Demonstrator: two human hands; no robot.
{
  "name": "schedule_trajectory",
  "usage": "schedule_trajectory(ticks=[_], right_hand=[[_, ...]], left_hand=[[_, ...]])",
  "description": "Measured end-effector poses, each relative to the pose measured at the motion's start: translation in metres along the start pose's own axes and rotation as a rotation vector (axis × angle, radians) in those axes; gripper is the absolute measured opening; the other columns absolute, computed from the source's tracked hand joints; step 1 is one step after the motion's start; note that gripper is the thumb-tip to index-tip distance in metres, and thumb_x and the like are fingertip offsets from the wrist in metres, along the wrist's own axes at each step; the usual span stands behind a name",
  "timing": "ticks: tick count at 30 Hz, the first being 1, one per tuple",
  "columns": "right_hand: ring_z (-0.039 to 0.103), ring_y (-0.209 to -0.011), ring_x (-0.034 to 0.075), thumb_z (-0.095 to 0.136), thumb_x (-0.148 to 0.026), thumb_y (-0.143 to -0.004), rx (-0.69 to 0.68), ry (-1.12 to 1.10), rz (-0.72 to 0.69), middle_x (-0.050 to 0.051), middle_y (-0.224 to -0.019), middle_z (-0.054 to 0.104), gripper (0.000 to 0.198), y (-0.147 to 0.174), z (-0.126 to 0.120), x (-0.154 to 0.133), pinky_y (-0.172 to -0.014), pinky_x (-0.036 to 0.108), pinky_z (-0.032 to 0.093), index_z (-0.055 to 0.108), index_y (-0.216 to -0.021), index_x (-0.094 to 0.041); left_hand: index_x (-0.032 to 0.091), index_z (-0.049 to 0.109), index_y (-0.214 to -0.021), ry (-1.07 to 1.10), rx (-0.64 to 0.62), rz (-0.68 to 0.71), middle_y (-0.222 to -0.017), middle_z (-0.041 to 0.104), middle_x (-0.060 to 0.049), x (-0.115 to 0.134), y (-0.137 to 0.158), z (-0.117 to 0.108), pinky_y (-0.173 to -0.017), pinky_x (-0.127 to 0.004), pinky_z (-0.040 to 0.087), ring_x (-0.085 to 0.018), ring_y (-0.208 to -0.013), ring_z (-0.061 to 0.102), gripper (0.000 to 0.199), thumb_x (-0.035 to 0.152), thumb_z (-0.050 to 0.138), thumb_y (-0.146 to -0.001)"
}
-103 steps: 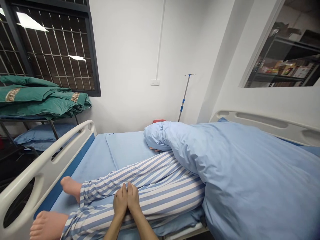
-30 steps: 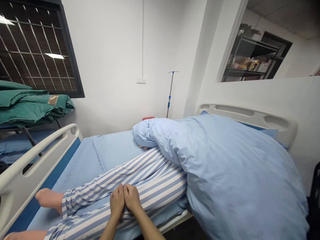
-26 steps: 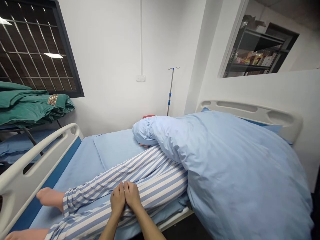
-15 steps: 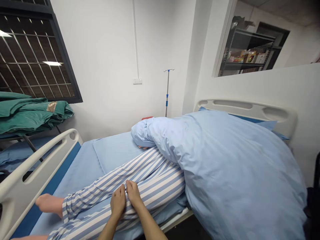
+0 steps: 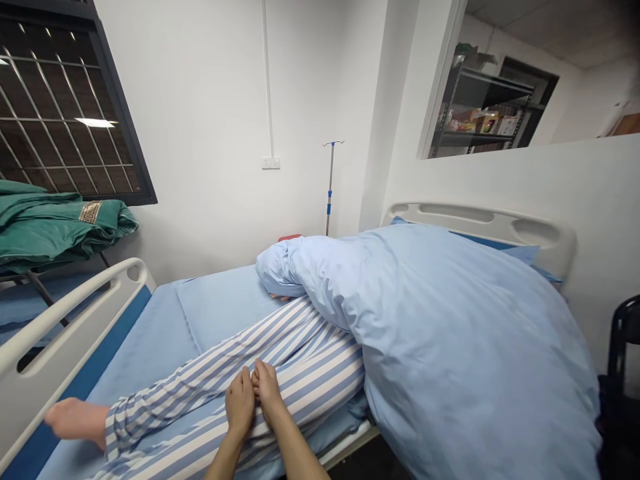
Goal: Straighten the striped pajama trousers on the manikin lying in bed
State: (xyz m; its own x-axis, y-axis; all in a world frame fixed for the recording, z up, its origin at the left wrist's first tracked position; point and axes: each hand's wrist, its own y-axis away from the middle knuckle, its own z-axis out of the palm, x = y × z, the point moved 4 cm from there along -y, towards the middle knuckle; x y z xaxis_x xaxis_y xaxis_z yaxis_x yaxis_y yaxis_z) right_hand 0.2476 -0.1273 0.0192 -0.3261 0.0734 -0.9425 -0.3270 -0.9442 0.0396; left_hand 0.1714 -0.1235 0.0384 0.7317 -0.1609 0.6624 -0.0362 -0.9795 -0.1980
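Note:
My left hand and my right hand rest side by side on the near leg of a person lying on the bed, around the knee. Both have their fingers curled inward and pressed against the blue-and-white striped trousers. The knuckles of the two hands nearly touch. My fingertips are mostly hidden. The person's bare foot points toward the footboard. A light blue duvet covers the upper body; a little skin shows under its far edge.
The bed has a pale footboard at left and a headboard at right. Beyond it stand an IV pole and a red object. Green folded fabric lies at left. A black chair-like object stands at right.
The view has shifted slightly to the right, so most things sit a little further left. My hands stay on the leg, fingers curled, and have drawn slightly closer together.

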Motion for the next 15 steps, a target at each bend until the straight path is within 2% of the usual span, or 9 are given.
schedule_trajectory(ticks=[2, 4, 9, 12, 15], right_hand=[[0.032, -0.046, 0.009, 0.041, -0.045, -0.077, 0.060, 0.124, -0.145, -0.005, -0.048, 0.034, 0.035, 0.004, 0.000, -0.006, -0.045, 0.022, 0.031, 0.033, -0.053, -0.021], [0.037, -0.053, 0.011, 0.039, -0.043, -0.079, 0.129, 0.228, -0.232, -0.003, -0.053, 0.039, 0.034, 0.009, 0.000, -0.010, -0.052, 0.023, 0.034, 0.037, -0.054, -0.020], [0.039, -0.054, 0.012, 0.035, -0.040, -0.081, 0.152, 0.324, -0.241, -0.003, -0.053, 0.043, 0.033, 0.008, 0.003, -0.006, -0.053, 0.023, 0.033, 0.039, -0.054, -0.020], [0.038, -0.051, 0.011, 0.033, -0.034, -0.081, 0.155, 0.447, -0.187, -0.002, -0.049, 0.043, 0.034, -0.002, 0.004, -0.006, -0.050, 0.023, 0.030, 0.038, -0.050, -0.020], [0.037, -0.048, 0.011, 0.036, -0.028, -0.079, 0.090, 0.627, -0.176, -0.002, -0.045, 0.044, 0.035, -0.010, 0.008, -0.020, -0.049, 0.024, 0.025, 0.039, -0.045, -0.019]], left_hand=[[0.019, 0.060, -0.081, -0.153, -0.011, 0.052, -0.079, 0.063, -0.005, -0.006, 0.003, 0.005, -0.065, -0.024, 0.039, -0.016, -0.075, 0.057, 0.027, 0.021, 0.033, -0.083], [0.019, 0.060, -0.091, -0.260, -0.019, 0.093, -0.088, 0.063, -0.006, -0.009, 0.004, 0.008, -0.071, -0.024, 0.039, -0.016, -0.083, 0.057, 0.027, 0.014, 0.035, -0.081], [0.018, 0.058, -0.100, -0.401, -0.042, 0.137, -0.093, 0.062, -0.007, -0.005, 0.006, 0.009, -0.074, -0.024, 0.039, -0.015, -0.086, 0.057, 0.034, 0.010, 0.031, -0.082], [0.018, 0.058, -0.097, -0.370, -0.057, 0.091, -0.090, 0.063, -0.006, -0.006, 0.005, 0.007, -0.073, -0.024, 0.039, -0.015, -0.082, 0.058, 0.028, 0.015, 0.034, -0.083], [0.018, 0.059, -0.094, -0.276, -0.024, 0.096, -0.091, 0.064, -0.008, -0.009, 0.003, 0.003, -0.074, -0.025, 0.040, -0.016, -0.083, 0.058, 0.026, 0.018, 0.036, -0.083]])
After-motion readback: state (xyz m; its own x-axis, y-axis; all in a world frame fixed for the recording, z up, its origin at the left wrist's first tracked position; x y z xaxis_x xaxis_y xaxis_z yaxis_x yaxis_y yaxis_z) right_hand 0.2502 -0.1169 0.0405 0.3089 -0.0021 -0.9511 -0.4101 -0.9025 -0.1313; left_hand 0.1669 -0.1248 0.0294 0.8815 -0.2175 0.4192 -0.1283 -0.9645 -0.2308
